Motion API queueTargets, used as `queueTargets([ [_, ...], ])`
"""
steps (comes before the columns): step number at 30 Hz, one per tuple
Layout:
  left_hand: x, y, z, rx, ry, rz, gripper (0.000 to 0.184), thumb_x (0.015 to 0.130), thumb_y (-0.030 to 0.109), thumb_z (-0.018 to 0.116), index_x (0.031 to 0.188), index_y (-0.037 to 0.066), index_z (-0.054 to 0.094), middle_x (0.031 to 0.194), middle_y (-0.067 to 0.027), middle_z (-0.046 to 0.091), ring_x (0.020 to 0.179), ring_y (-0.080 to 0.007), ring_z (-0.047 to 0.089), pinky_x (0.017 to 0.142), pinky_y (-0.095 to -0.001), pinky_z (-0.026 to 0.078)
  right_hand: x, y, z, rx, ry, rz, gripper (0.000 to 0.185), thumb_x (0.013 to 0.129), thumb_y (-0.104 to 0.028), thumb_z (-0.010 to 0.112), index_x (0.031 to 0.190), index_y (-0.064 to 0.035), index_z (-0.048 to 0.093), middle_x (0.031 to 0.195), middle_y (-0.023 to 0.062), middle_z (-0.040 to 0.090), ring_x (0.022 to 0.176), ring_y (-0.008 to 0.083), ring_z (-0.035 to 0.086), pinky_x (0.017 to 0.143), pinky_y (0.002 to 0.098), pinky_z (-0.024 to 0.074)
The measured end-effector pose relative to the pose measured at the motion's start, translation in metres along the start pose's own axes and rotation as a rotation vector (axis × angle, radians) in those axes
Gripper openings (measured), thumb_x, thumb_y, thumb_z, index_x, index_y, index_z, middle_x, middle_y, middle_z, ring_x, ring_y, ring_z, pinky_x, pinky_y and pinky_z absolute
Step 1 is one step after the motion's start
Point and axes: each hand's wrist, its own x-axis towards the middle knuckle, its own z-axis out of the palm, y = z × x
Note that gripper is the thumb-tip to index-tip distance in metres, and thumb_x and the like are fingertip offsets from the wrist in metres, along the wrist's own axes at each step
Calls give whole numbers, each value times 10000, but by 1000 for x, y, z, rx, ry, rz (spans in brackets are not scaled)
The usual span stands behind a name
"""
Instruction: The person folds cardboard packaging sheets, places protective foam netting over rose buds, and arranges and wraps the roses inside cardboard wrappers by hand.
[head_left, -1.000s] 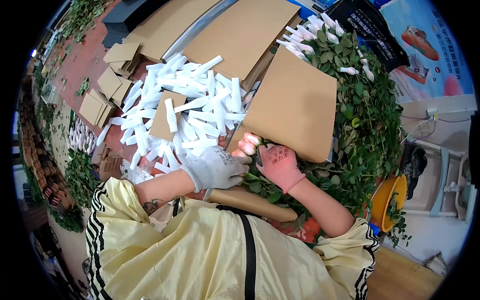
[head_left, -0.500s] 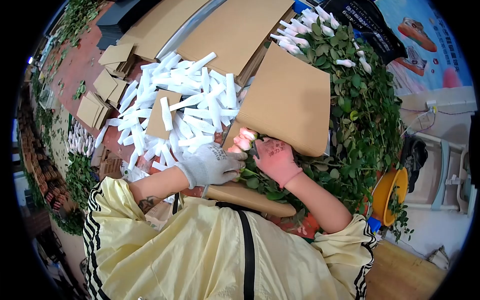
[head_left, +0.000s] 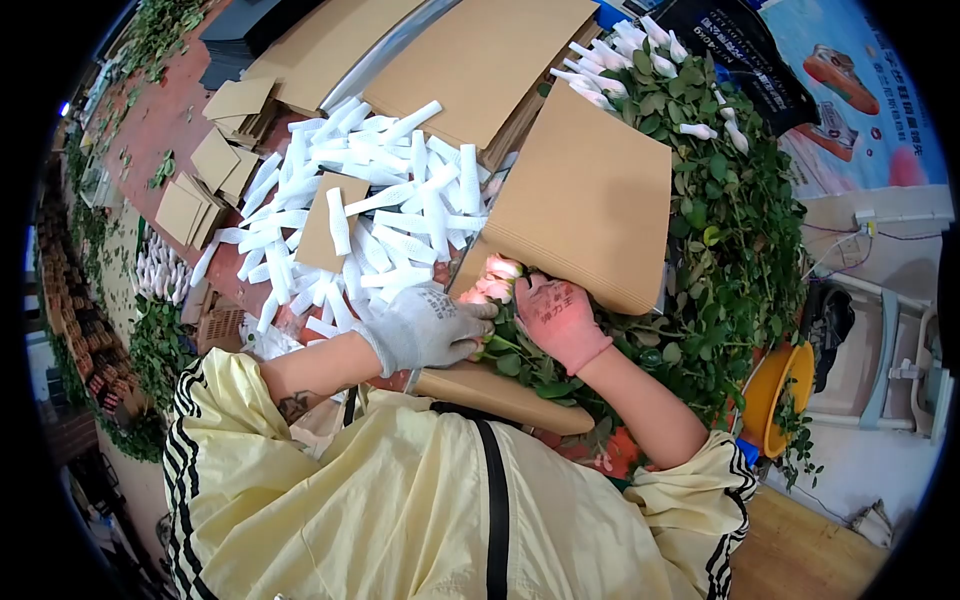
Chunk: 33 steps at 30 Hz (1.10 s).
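Observation:
Several pink roses [head_left: 494,280] lie on cardboard between my two hands, their leafy stems [head_left: 520,362] running down and to the right. My left hand [head_left: 425,325], in a grey-white glove, comes from the left with its fingers bent round the near side of the roses; some petals peek out under the fingertips. My right hand [head_left: 560,318], in a pink glove, is curled against the right side of the flower heads, its fingertips partly hidden. A folded cardboard sheet [head_left: 590,200] stands just beyond my right hand, and another cardboard edge [head_left: 500,393] lies near my body.
A heap of white foam net sleeves [head_left: 400,220] covers the table to the left, with a small cardboard piece [head_left: 328,222] on it. Cardboard stacks [head_left: 470,70] stand behind. Many leafy roses [head_left: 735,240] with sleeved heads pile up on the right, near a yellow basin [head_left: 785,398].
Both hands stay almost in place at the roses. My right hand has shifted very slightly, and a little more of the pink flower heads shows. The whole view has moved a little.

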Motion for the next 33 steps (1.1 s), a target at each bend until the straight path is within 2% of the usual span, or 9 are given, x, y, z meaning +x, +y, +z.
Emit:
queueTargets([
  [7, 22, -23, -17, -22, 114, -42, 410, 825, 278, 516, 1220, 179, 567, 1227, -15, 574, 842, -207, 645, 714, -328, 503, -3, -3, 3, 35, 176, 17, 264, 775, -283, 599, 927, -72, 548, 896, 99, 590, 800, 238, 618, 682, 382, 476],
  [11, 36, -38, -18, 232, 181, 143, 407, 827, 235, 514, 1225, 168, 563, 1176, -18, 610, 842, -213, 649, 710, -323, 504, -6, 1, 3, 106, 64, 35, 269, 778, -280, 589, 944, -70, 560, 912, 95, 592, 809, 252, 617, 702, 398, 475],
  [13, 36, -38, -23, 101, 219, 120, 338, 859, 286, 515, 1162, 157, 588, 1153, -25, 605, 1016, -203, 588, 783, -348, 487, -10, 2, 4, 126, 362, 50, 289, 772, -307, 599, 946, -80, 562, 894, 83, 590, 797, 248, 616, 701, 393, 473],
  [17, 43, -30, -22, 21, 133, -5, 313, 860, 312, 525, 1126, 169, 609, 1152, -4, 599, 1005, -197, 593, 780, -349, 490, -20, 0, -17, 293, 224, 94, 306, 766, -344, 609, 930, -91, 560, 866, 70, 587, 785, 241, 617, 677, 393, 473],
  [19, 47, -32, -11, 48, 227, 19, 304, 857, 347, 534, 1095, 180, 624, 1121, 12, 609, 981, -195, 604, 780, -351, 490, -24, -11, -21, 315, 14, 46, 308, 761, -370, 617, 903, -104, 556, 839, 62, 580, 761, 236, 617, 634, 385, 470],
  [23, 45, -23, -14, 119, 140, -102, 301, 859, 356, 529, 1089, 185, 623, 1114, 19, 612, 989, -184, 602, 789, -354, 490, -20, -13, 4, 248, 81, 39, 284, 762, -368, 619, 870, -116, 546, 816, 49, 575, 726, 222, 615, 589, 362, 464],
  [24, 45, -26, -11, 83, 171, -84, 302, 858, 359, 529, 1089, 189, 623, 1114, 19, 612, 997, -183, 599, 794, -354, 489, -20, -14, 6, 261, 214, -5, 247, 764, -325, 611, 866, -110, 545, 819, 56, 581, 732, 221, 619, 591, 362, 471],
  [27, 46, -36, -6, 70, 219, -11, 299, 856, 363, 529, 1087, 199, 627, 1123, 22, 608, 1008, -181, 598, 811, -351, 487, -18, -12, 2, 203, -4, -65, 204, 760, -278, 595, 850, -104, 535, 805, 58, 579, 737, 224, 621, 593, 360, 474],
  [33, 43, -20, -10, 103, 243, -114, 266, 813, 277, 592, 1046, 170, 663, 1132, -5, 619, 930, -201, 623, 749, -340, 506, -17, -10, -4, 232, -11, -30, 171, 759, -249, 578, 832, -105, 522, 796, 53, 585, 734, 219, 619, 608, 361, 472],
])
